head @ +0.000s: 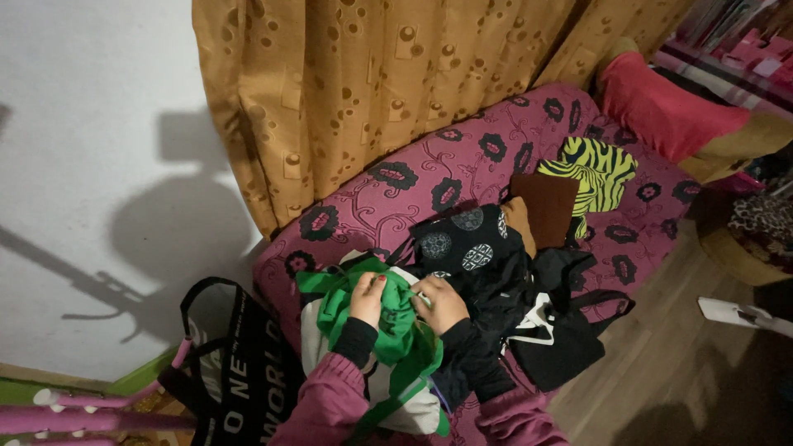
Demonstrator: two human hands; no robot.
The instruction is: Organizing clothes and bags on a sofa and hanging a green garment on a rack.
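From the head view, a crumpled bright green garment (388, 318) lies bunched on a white bag at the near end of the floral maroon mattress (462, 157). The left hand (368, 299) and right hand (442, 303) both pinch its folds. Beyond it lie one black patterned cloth (462, 239), one brown cloth (547, 206) and one zebra-striped cloth (599, 169).

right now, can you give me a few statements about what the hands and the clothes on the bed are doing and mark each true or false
1. Both hands grip the green garment. True: the left hand and right hand both clutch it.
2. The bed cover is plain blue. False: it is magenta with dark flower prints.
3. A zebra-striped yellow and black cloth lies further along the bed. True.
4. The brown folded cloth is in the right hand. False: it lies on the bed, apart from both hands.
5. The curtain is white. False: it is mustard brown with a round pattern.
6. A black bag stands left of the bed. True.
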